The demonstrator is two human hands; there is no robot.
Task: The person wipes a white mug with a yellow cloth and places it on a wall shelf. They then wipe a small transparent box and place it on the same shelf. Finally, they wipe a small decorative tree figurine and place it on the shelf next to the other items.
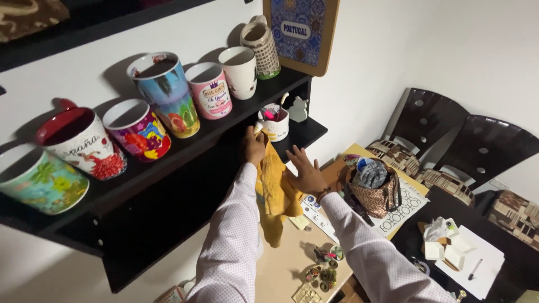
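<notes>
My left hand [254, 147] grips a yellow cloth [275, 193] and presses its top end against the lower black shelf [306, 132], just left of a white cup [275, 124] holding pens. The cloth hangs down between my arms. My right hand [305, 171] is open with fingers spread, palm against the hanging cloth's right side. Both sleeves are pale with small dots.
An upper black shelf [140, 174] carries several colourful mugs [137, 128] and a small jug [261, 47]. A framed tile picture [303, 33] leans on the wall. Below, a table [283, 266] holds a patterned bag [377, 193], papers [477, 261] and small trinkets [323, 275]. Two dark chairs [449, 134] stand at right.
</notes>
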